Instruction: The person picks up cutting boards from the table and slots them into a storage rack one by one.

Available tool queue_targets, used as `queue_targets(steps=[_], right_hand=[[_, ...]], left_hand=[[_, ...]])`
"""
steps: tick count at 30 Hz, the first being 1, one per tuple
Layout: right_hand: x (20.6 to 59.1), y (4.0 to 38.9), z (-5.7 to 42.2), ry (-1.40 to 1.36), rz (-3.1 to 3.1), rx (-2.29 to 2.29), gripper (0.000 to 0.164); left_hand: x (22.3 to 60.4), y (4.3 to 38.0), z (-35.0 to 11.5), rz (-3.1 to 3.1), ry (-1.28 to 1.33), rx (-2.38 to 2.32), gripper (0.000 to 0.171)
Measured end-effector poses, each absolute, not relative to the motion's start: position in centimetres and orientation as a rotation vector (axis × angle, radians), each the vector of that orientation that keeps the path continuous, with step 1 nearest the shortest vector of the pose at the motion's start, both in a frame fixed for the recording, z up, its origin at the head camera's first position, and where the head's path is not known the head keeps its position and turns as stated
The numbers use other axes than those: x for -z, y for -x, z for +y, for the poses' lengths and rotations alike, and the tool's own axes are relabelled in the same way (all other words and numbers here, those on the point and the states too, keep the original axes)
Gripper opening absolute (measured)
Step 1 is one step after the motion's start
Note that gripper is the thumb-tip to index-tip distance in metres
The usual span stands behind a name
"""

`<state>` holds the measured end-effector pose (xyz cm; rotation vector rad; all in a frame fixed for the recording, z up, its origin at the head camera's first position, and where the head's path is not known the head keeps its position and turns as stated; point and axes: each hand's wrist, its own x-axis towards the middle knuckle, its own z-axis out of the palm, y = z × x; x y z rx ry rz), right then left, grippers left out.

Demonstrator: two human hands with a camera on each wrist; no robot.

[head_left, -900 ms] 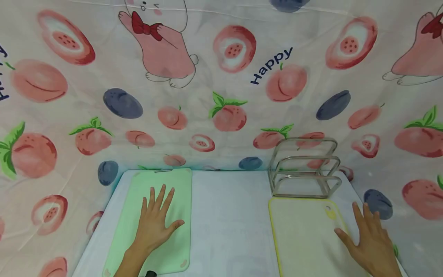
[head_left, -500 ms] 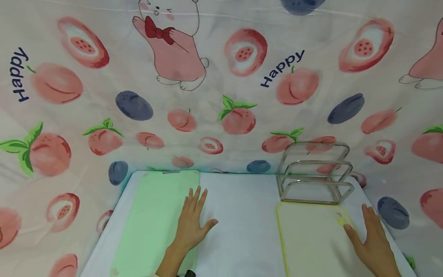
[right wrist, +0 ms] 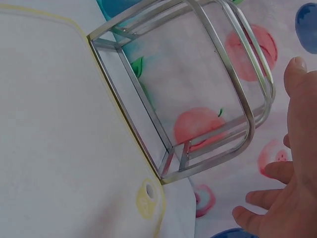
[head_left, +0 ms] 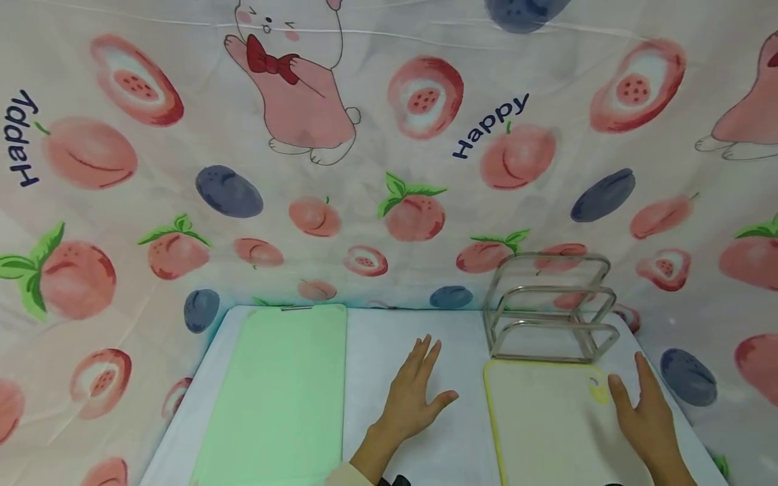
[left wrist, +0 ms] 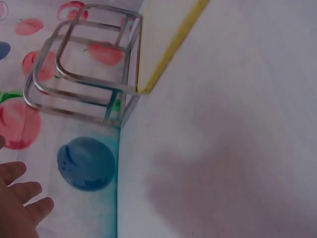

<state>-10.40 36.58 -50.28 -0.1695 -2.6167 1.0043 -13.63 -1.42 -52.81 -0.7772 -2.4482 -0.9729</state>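
Note:
My left hand (head_left: 411,398) hovers over the white table between two cutting boards, fingers extended and thumb spread, holding nothing. Its shadow falls on the table in the left wrist view. My right hand (head_left: 649,415) is above the right edge of the cream cutting board (head_left: 547,425), thumb apart from the fingers, also holding nothing. That board has a yellow rim and a hole in its upper right corner. A green cutting board (head_left: 279,398) lies flat on the left. Behind the cream board stands a metal wire rack (right wrist: 218,44) with upright loops, nothing in its slots.
A white cloth covers the table (head_left: 419,331). Behind and beside it hangs a fabric backdrop (head_left: 365,155) printed with peaches, blue fruit and a rabbit. The rack's front base sits close against the cream board's far edge.
My left hand has moved right, from over the green board to the table between the boards. The right hand has turned and shifted slightly. The head view has shifted a little.

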Motion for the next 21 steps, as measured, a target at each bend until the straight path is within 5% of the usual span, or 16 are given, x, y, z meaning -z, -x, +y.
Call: queue_targets(steps=[21], right_hand=[[50.4,13.7,37.2,0.287,-2.544,-1.251,0.064]], left_hand=[[51.5,16.5,4.8,-2.471,0.955,1.083,0.07]])
